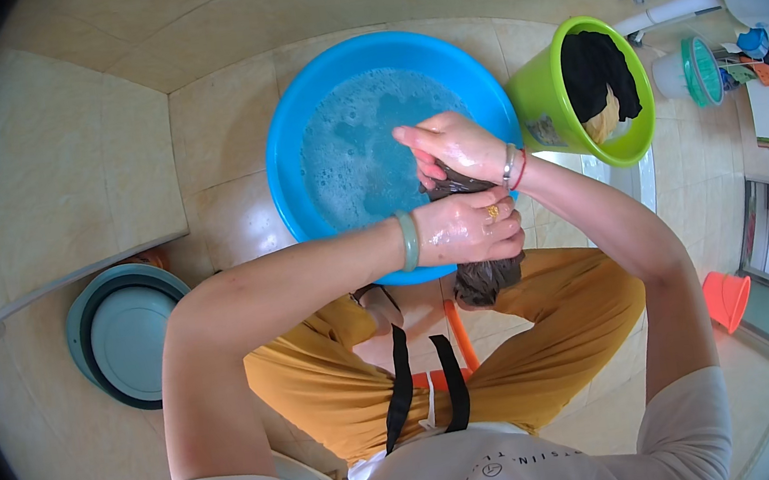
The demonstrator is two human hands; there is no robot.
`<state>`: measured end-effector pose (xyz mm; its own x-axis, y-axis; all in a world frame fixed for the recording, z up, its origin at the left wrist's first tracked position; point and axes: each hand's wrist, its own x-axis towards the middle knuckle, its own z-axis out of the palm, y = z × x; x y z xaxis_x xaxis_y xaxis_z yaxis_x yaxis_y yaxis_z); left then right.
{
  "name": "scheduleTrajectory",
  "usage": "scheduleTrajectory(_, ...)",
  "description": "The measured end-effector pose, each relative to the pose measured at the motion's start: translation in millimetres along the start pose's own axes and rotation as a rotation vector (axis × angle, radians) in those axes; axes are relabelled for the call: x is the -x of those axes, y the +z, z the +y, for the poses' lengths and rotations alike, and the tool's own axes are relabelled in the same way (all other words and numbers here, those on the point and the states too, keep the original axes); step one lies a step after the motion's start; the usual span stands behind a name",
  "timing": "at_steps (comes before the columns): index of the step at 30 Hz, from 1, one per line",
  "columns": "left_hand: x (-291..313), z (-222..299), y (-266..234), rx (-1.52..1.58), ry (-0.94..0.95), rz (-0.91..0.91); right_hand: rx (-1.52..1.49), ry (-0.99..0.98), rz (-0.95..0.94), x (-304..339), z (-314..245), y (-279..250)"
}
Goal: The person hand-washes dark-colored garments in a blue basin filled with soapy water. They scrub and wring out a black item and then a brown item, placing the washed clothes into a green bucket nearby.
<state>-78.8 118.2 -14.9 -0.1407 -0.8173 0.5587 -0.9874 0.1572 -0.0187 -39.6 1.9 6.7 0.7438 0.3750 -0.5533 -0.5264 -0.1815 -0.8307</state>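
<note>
A dark brown, wet piece of cloth (491, 279) is bunched up between my hands at the near right rim of a blue basin (294, 189). My left hand (471, 227), with a pale green bangle at its wrist, grips the cloth, and a crumpled end hangs below it. Just above, my right hand (458, 147) is closed round the cloth's upper part, its thumb pointing left. Both hands are wet with suds. Foamy, bluish water (354, 148) fills the basin. The kind of garment cannot be made out.
A green bucket (534, 87) holding dark and beige clothes stands right of the basin. Nested grey-green basins (132, 333) are at left, by a tiled ledge (68, 164). A red bucket (727, 301) lies at far right. My knees flank the basin's near side.
</note>
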Motion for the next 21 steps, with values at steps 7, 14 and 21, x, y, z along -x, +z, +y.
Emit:
scheduleTrajectory(7,16,-13,33,0.176,-0.004,-0.137,-0.171,0.086,0.162,-32,49,-19)
scheduleTrajectory(14,19,-20,2,0.744,-0.544,0.434,-0.715,0.038,0.161,-7,61,-53)
scheduleTrajectory(21,-8,-37,-5,1.499,-1.668,1.397,-0.414,-0.421,0.703,32,49,-34)
